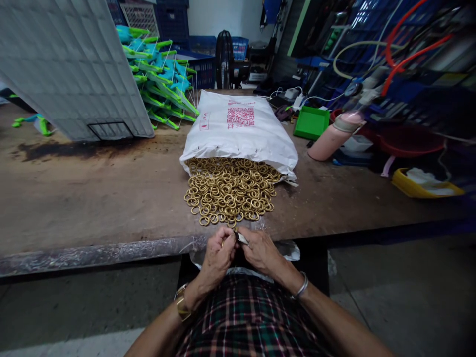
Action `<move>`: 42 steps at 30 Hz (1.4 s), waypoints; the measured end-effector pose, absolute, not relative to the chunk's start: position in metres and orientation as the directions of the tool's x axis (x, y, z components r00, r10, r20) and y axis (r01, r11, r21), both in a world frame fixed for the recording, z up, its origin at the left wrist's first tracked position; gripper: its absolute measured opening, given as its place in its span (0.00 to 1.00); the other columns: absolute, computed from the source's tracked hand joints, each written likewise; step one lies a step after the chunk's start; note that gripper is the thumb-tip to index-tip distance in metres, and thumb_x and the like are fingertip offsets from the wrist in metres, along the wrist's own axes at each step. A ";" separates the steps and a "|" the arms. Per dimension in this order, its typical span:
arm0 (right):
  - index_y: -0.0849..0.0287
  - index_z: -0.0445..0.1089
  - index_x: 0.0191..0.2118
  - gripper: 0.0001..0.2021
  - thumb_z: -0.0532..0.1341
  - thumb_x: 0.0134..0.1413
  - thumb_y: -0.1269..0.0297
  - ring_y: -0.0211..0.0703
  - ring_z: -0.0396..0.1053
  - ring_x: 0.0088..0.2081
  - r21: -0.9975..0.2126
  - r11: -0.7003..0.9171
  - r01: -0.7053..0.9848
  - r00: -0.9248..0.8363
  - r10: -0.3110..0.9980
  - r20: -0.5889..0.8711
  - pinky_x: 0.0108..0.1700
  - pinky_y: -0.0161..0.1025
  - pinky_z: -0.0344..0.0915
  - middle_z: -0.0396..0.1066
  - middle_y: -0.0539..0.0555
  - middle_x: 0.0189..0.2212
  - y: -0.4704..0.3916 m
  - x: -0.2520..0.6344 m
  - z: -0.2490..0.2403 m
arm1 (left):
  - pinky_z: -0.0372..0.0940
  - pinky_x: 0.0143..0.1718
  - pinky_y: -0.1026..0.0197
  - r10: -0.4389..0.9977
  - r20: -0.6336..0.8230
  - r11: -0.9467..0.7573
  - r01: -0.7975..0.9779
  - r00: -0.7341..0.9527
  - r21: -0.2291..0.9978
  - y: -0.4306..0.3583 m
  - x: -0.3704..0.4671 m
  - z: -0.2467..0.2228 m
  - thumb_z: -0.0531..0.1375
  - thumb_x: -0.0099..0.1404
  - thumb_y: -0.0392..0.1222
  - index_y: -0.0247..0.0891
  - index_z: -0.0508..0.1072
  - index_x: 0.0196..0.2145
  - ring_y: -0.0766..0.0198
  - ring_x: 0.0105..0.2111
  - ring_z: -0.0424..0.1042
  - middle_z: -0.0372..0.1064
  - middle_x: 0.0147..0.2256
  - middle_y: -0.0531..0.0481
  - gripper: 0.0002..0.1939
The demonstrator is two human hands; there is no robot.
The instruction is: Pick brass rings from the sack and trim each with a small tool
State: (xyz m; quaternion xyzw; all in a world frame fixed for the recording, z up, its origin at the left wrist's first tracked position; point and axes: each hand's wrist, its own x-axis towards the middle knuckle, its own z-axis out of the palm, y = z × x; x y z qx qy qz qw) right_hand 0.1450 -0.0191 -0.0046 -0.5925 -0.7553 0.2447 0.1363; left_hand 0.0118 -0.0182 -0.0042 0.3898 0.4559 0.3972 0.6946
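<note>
Several brass-coloured rings [230,194] spill from the open mouth of a white printed sack [219,136] onto the brown table. Just in front of the pile, at the table's front edge, my two hands meet. My left hand [217,250] is closed, its thumb and fingers pinched together; a bit of gold shows at the fingers, probably a ring. My right hand [260,249] is closed round a small tool [241,238] with a pale surface and a dark end, which points at the left fingertips. The fingers hide most of what lies between them.
On the brown table [92,198] a grey panel [82,69] stands at the left, beside green and blue plastic pieces [163,84]. To the right are a green tray [311,123], a pink bottle [330,141], a red bowl [409,144] and a yellow tray [409,186].
</note>
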 end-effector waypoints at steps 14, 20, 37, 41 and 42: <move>0.59 0.64 0.35 0.10 0.48 0.49 0.73 0.38 0.63 0.24 -0.302 -0.013 0.953 0.027 0.999 0.041 0.27 0.33 0.48 0.68 0.51 0.22 0.001 0.172 0.001 | 0.46 0.13 0.71 0.783 -0.294 0.523 -0.325 0.548 0.788 -0.030 0.006 0.012 0.55 0.58 0.52 0.36 0.63 0.27 0.76 0.13 0.51 0.58 0.18 0.57 0.15; 0.58 0.61 0.47 0.15 0.51 0.53 0.67 0.42 0.68 0.28 -0.239 -0.031 0.970 0.057 0.993 0.102 0.29 0.35 0.51 0.72 0.55 0.29 0.027 0.168 0.003 | 0.51 0.15 0.71 0.768 -0.344 0.603 -0.430 0.540 0.672 -0.022 0.005 0.007 0.56 0.57 0.50 0.32 0.67 0.27 0.74 0.16 0.58 0.64 0.21 0.50 0.15; 0.59 0.66 0.37 0.11 0.50 0.54 0.62 0.37 0.64 0.27 -0.572 0.011 0.821 0.117 0.975 0.187 0.29 0.32 0.55 0.68 0.51 0.26 0.028 0.174 -0.008 | 0.56 0.17 0.71 0.772 -0.406 0.635 -0.561 0.489 0.531 -0.010 0.000 -0.002 0.62 0.53 0.42 0.33 0.65 0.26 0.70 0.24 0.66 0.65 0.27 0.50 0.10; 0.58 0.63 0.34 0.09 0.50 0.54 0.60 0.35 0.61 0.24 -0.782 0.072 0.619 0.058 0.989 0.136 0.28 0.31 0.57 0.64 0.48 0.23 0.014 0.164 -0.002 | 0.54 0.15 0.72 0.821 -0.416 0.571 -0.540 0.392 0.619 -0.006 0.004 0.000 0.63 0.50 0.44 0.36 0.65 0.32 0.70 0.22 0.66 0.65 0.25 0.53 0.15; 0.58 0.63 0.34 0.09 0.50 0.54 0.60 0.34 0.60 0.23 -0.805 0.075 0.588 0.026 0.993 0.112 0.27 0.31 0.57 0.63 0.47 0.22 0.010 0.161 -0.001 | 0.54 0.15 0.71 0.826 -0.422 0.564 -0.535 0.375 0.629 -0.005 0.005 0.001 0.63 0.50 0.45 0.36 0.65 0.34 0.70 0.22 0.65 0.65 0.24 0.53 0.16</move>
